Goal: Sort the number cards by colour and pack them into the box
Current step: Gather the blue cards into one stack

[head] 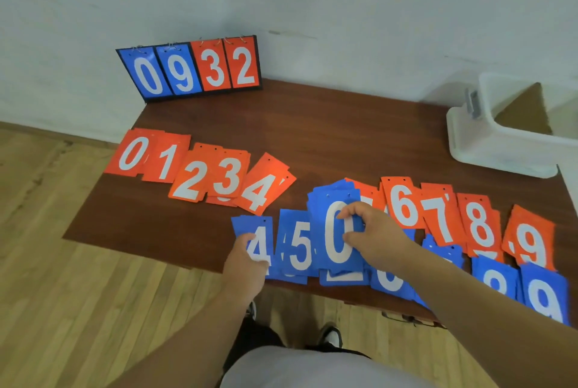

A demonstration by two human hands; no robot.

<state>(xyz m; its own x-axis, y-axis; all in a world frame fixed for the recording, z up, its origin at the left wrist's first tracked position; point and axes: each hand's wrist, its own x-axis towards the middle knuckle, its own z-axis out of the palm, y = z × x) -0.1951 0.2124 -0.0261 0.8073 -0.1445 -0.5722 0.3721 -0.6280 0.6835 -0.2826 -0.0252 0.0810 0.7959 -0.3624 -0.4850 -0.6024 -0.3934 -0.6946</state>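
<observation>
Brown table (pixel 328 137); one box (pixel 500 150); one scoreboard (pixel 190 70)

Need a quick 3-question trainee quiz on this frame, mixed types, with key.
1. True or false: the right hand pinches a blue stack with a 0 on top.
2. The left hand rests on which blue card? A) 4 B) 5 C) 9
3. Fill in: the scoreboard at the back of the table reads ____.

Key: 1 true; 2 A, the blue 4 card; 3 0932.
</observation>
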